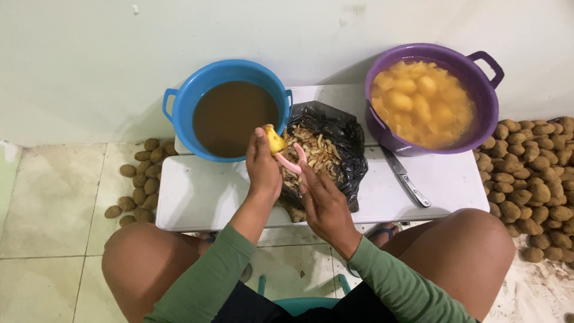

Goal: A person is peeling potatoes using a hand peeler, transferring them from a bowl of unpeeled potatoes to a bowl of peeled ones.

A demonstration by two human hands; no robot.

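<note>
The peeled yellow potato (275, 142) sits at the fingertips of the left hand (263, 167), held above the near rim of the blue basin and the left edge of the black bag. Only its upper part shows past the fingers; its long axis seems to run from lower right to upper left, with the pale end pointing up toward the basin. The left hand is closed around it, fingers pressed together. The right hand (323, 200) pinches a pink peeler (291, 161) whose head meets the potato's lower side, its handle running down and right into the fingers.

Directly under both hands lies a black plastic bag (341, 149), open and full of pale peelings (314, 149). To its left stands the blue basin (179, 113) of brown water, touching the bag. To the right, a purple basin (382, 128) holds peeled potatoes in yellowish water. A knife (406, 178) lies on the white surface (197, 197) just in front of the purple basin, point toward it, handle toward the person.

On the tiled floor, a small heap of unpeeled potatoes (139, 179) lies left of the surface, and a much larger heap (532, 185) lies right of it. The person's bare knees flank the surface's near edge.
</note>
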